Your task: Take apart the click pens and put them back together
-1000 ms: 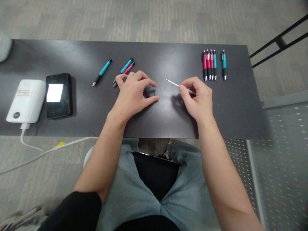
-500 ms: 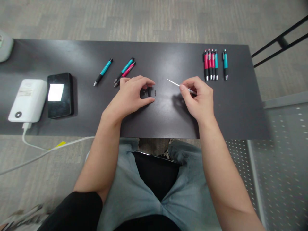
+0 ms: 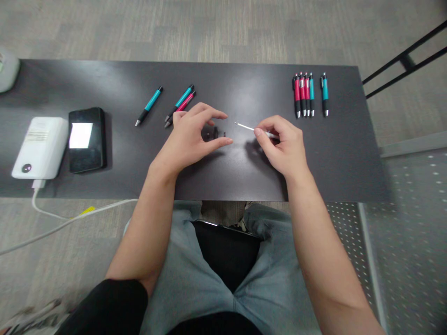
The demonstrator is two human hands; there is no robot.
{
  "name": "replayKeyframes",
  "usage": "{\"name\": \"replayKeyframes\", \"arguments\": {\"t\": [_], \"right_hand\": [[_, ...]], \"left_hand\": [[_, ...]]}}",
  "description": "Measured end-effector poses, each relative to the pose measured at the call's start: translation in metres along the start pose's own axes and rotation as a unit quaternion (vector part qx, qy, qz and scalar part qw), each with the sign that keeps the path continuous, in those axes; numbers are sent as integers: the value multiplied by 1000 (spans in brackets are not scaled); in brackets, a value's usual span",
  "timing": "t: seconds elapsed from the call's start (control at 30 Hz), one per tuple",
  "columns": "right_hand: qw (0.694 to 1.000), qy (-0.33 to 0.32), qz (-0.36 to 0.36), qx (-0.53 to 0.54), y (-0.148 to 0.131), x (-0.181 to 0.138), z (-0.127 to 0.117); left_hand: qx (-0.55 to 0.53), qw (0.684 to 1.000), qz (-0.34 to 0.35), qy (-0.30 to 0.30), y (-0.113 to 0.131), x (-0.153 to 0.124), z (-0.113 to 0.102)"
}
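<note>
My right hand (image 3: 281, 144) pinches a thin white rod (image 3: 246, 126) with a slim, darker tip pointing left; its rear part is hidden by the fingers. Above the table's middle, my left hand (image 3: 195, 132) has thumb and fingers spread apart. A small black object (image 3: 210, 134) shows in the gap below that hand, partly covered, and its kind is unclear. Just right of it lies a tiny dark piece (image 3: 224, 134). Close beyond the left hand, a teal pen (image 3: 184, 97) and a red pen (image 3: 186, 101) lie side by side.
Another teal pen (image 3: 153, 98) lies farther left. Several red and teal pens (image 3: 302, 95) stand in a row at the right, with one teal pen (image 3: 325, 88) apart. A black device (image 3: 87, 153) and a white power bank (image 3: 42, 139) with a cable (image 3: 35, 197) occupy the left.
My right hand has moved slightly left, bringing the white rod's tip nearer to my left hand. The left thumb and fingers have spread wider and reach a little farther right.
</note>
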State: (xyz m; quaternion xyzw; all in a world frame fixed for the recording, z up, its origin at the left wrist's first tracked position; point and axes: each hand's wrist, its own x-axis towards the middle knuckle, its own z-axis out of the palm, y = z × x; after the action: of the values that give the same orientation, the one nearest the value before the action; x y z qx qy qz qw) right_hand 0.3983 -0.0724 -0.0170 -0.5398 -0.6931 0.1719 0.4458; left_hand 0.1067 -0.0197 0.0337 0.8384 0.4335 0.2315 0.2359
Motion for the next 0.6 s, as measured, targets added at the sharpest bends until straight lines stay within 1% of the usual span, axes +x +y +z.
{"name": "replayKeyframes", "arguments": {"t": [0.13,0.2,0.27,0.33,0.4,0.47,0.53,0.6], "right_hand": [[997,-29,-66,6,-2,-1,1],[996,-38,-76,4,-4,-1,1],[997,-42,-67,-4,-5,-2,1],[998,-33,-50,-15,-5,-2,1],[999,-10,-26,-22,-2,-2,1],[1000,15,5,-26,1,-1,1],[999,29,32,-30,3,-1,1],[998,33,47,-36,4,-1,0]], "left_hand": [[-21,999,32,9,13,4,12],[-15,999,32,11,16,5,16],[-4,999,27,29,14,6,15],[8,998,18,66,9,6,12],[24,994,5,103,1,5,6],[44,991,-8,123,-3,4,2],[67,991,-21,116,-1,3,1],[87,992,-32,90,7,3,4]]}}
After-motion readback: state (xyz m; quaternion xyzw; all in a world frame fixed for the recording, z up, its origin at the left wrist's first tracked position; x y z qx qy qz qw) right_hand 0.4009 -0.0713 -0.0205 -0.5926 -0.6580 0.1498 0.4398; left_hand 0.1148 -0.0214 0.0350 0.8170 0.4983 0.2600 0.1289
